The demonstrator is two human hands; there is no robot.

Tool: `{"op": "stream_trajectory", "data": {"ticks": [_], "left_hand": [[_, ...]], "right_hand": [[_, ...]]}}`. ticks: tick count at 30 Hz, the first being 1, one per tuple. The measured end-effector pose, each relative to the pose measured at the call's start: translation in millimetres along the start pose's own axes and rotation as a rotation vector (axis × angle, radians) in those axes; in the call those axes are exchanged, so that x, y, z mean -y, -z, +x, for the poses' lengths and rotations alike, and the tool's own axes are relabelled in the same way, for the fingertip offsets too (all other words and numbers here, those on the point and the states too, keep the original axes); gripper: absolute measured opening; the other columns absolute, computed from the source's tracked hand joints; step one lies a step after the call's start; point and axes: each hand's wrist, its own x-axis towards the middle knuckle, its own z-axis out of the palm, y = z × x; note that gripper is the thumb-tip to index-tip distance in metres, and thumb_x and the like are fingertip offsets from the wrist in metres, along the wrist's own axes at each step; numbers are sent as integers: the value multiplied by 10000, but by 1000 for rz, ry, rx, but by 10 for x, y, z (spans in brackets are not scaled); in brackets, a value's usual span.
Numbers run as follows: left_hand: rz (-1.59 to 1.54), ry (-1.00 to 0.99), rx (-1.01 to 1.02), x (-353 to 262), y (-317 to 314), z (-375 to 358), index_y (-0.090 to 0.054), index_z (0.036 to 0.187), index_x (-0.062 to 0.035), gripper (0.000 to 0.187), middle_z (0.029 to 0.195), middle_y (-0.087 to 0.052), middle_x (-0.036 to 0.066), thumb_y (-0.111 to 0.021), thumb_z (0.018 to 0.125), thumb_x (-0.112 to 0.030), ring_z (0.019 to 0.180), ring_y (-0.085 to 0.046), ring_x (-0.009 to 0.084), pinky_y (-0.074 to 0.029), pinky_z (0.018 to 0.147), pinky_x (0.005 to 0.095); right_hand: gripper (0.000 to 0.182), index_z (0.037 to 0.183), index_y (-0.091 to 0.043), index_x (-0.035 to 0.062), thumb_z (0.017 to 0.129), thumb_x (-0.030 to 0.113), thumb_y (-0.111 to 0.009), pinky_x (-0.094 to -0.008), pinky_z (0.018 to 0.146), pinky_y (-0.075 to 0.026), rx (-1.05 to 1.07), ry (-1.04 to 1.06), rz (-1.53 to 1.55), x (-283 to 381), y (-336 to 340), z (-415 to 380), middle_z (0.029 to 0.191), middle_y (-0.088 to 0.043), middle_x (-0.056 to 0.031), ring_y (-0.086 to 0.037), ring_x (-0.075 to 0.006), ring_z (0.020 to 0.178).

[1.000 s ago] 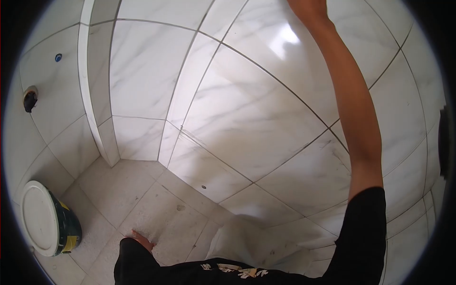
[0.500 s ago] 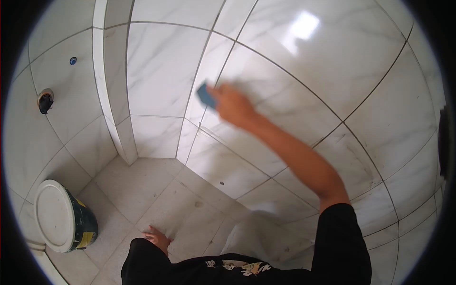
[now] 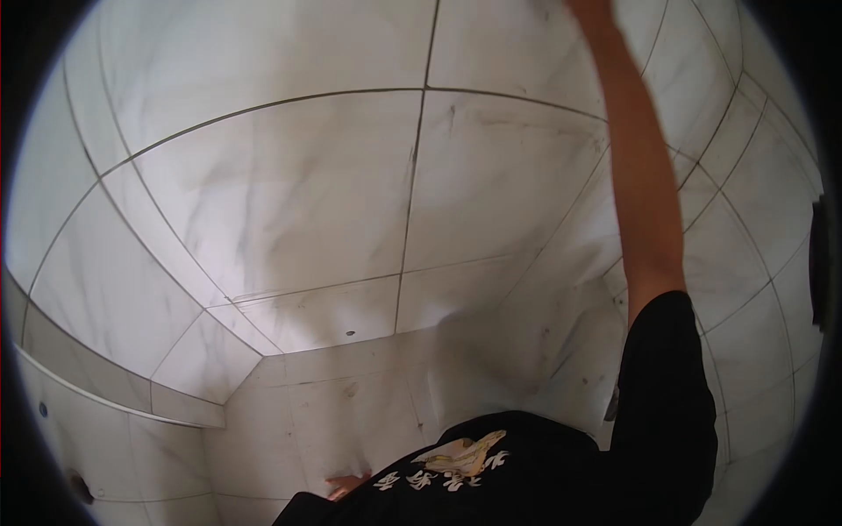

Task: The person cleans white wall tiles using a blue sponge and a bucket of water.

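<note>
Our right hand [image 3: 591,9] is at 1 o'clock, cut by the upper edge of the view, with our bare forearm [image 3: 645,184] running down from it to a black sleeve [image 3: 667,377] at 4 o'clock; its fingers lie mostly out of view, so we cannot tell whether they are wide, narrow or holding something; the tiled wall [image 3: 307,193] it is nearest to fills the middle and the top, its pale, grey-veined tiles parted by dark joints, with dull smears right of centre.

Our left hand [image 3: 347,484] is low, between 6 and 7 o'clock, partly hidden by our black shirt [image 3: 526,478]; the fingers we can see look slightly apart, and nothing shows in them; it lies over the tiled floor [image 3: 338,416], though we cannot tell whether it touches.

A small dark hole [image 3: 351,333] sits low in the wall, between 7 and 8 o'clock; a blue fitting [image 3: 43,409] and, below it, a dark opening [image 3: 82,487] are at 8 o'clock; a dark object [image 3: 818,263], too unclear to name, stands at 3 o'clock.
</note>
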Motion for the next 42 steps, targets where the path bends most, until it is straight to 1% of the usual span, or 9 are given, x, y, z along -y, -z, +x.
{"op": "stream_trajectory", "data": {"ticks": [3,10,16,20,30,32,35,36,42], "left_hand": [[24,-24,22,77,144,-40,48,1541,86,1481,1536,-74,454,-827,632,-690,1391,-232,624,-320,1054,715],[31,-71,93,249,136,-41,36,1539,92,1464,1537,-99,445,-825,642,-682,1395,-243,610,-319,1068,692],[29,-85,138,543,153,29,25,1537,97,1449,1537,-119,438,-823,651,-676,1398,-252,598,-319,1080,672],[-1,-88,165,762,192,161,18,1536,100,1440,1537,-133,433,-822,657,-672,1400,-258,590,-318,1088,659],[-185,-145,305,441,-39,-59,0,1533,108,1415,1537,-168,421,-818,672,-661,1406,-273,570,-317,1108,626],[-196,-170,314,391,11,-30,-4,1533,110,1410,1537,-175,419,-818,674,-659,1407,-276,566,-317,1112,619],[-210,-212,330,277,41,-36,-9,1532,112,1403,1537,-185,415,-817,679,-656,1408,-281,560,-317,1118,610],[-211,-225,327,257,89,-13,-11,1532,113,1401,1537,-188,414,-816,680,-655,1409,-282,558,-317,1121,606],[-186,-337,336,-74,249,57,-22,1530,118,1386,1537,-209,407,-814,689,-648,1412,-292,546,-316,1133,587]], "right_hand": [[508,1295,-612,76,792,90,-682,-431,609,-505,-16,246,1,-25,-585,-1455,912,-557,-181,-581,-344,771],[555,1308,-644,116,759,36,-640,-406,661,-550,968,-103,176,566,-123,-3792,910,-549,-151,-610,-311,796],[580,1366,-534,0,836,110,-744,-338,864,-529,244,16,97,306,242,-1639,1147,-655,-161,-658,-230,1013],[631,1401,-464,-68,831,107,-668,-377,1031,-456,-117,54,130,502,55,-756,1294,-595,-279,-598,-363,1192],[689,1420,-385,-61,856,117,-737,-366,868,-524,-202,-696,474,853,-157,-2087,1082,-597,-150,-628,-222,1013],[652,1395,-403,-38,879,137,-761,-268,765,-538,-531,-876,643,707,-480,-2225,1098,-600,-121,-663,-183,930],[331,1186,-530,-53,901,83,-631,-490,837,-491,-235,-470,58,1076,-1364,-2473,1107,-573,-222,-598,-393,955],[321,1185,-539,-43,879,36,-595,-505,843,-489,-8,-456,386,1527,-1422,-2459,1109,-568,-241,-569,-410,1009],[479,1283,-648,208,847,15,-604,-399,771,-505,240,171,556,2154,-1079,-1932,941,-529,-112,-538,-295,875]]}}
